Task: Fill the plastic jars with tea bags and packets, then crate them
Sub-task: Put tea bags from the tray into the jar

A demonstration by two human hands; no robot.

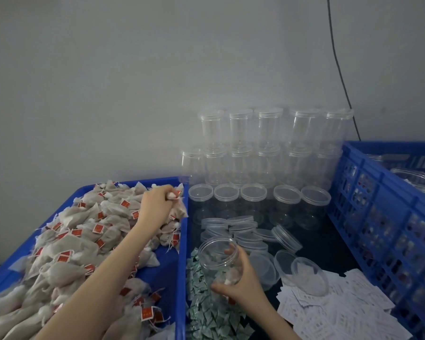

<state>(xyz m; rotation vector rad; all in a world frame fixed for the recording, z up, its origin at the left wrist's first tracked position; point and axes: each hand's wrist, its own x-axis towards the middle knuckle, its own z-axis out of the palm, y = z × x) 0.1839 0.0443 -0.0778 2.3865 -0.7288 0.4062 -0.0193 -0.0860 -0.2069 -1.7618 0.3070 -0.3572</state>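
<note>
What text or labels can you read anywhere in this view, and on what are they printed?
No text can be read here.
Red tags on the tea bags: pale marks, too blurred to read.
White packets at lower right: faint reddish print, too small to read.
Green-and-white packets by the right hand: pattern only, no legible words.
Clear jars and blue crate: no label visible.

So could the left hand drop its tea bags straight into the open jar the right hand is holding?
Probably yes. The left hand pinches tea bags near the tray's right edge, and the open jar, gripped by the right hand, sits just across the blue tray wall, mouth open, with nothing between them.
</note>
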